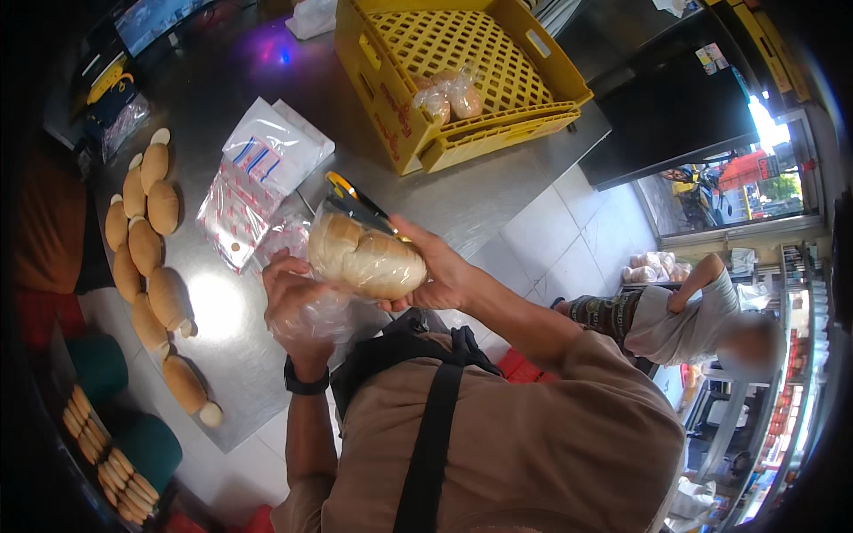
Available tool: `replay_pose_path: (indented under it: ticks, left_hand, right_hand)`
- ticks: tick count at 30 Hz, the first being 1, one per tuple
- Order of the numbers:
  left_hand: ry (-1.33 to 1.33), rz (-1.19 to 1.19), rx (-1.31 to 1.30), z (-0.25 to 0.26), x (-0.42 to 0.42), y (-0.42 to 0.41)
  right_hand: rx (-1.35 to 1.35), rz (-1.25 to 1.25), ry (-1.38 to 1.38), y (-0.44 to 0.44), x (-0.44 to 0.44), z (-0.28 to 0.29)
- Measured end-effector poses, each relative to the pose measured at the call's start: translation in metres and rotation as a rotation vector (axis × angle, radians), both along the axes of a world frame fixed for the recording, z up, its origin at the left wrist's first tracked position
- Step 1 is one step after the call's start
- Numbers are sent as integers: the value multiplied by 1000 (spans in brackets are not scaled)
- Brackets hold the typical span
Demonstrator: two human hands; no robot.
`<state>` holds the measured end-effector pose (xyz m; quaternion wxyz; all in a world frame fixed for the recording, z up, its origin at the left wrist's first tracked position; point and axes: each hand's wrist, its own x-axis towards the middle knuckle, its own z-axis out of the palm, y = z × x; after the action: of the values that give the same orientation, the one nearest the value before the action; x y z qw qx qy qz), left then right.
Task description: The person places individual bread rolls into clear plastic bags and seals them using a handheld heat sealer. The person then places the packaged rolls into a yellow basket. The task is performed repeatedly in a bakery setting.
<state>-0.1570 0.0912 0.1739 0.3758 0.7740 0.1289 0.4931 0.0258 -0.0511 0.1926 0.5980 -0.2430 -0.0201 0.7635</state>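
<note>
My right hand grips one side of a clear plastic bag of bread rolls. At the bag's other end my left hand, with a black band on the wrist, holds loose, crumpled plastic. Yellow-and-black scissors show just beyond the bag, by my right thumb; whether they touch the hand is unclear. A stack of printed plastic bags lies on the metal table beyond my left hand. Several oblong rolls lie in staggered rows towards the table's left edge, with small pale round pieces at some ends.
A yellow plastic crate stands at the table's far side, holding bagged rolls. Long breads sit at lower left near green stools. Another person is at the right, beside shelves, apart from my hands.
</note>
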Motion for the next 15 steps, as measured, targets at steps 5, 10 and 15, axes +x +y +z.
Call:
replay_pose_path:
  ticks: [5, 10, 15]
  left_hand:
    - [-2, -180, 73, 54, 21, -23]
    - [-124, -345, 82, 44, 80, -54]
    - [-27, -425, -30, 45, 125, -67]
  right_hand:
    - [249, -413, -279, -43, -5, 1]
    - [-37, -434, -403, -31, 6, 20]
    - [-246, -696, -744, -37, 135, -27]
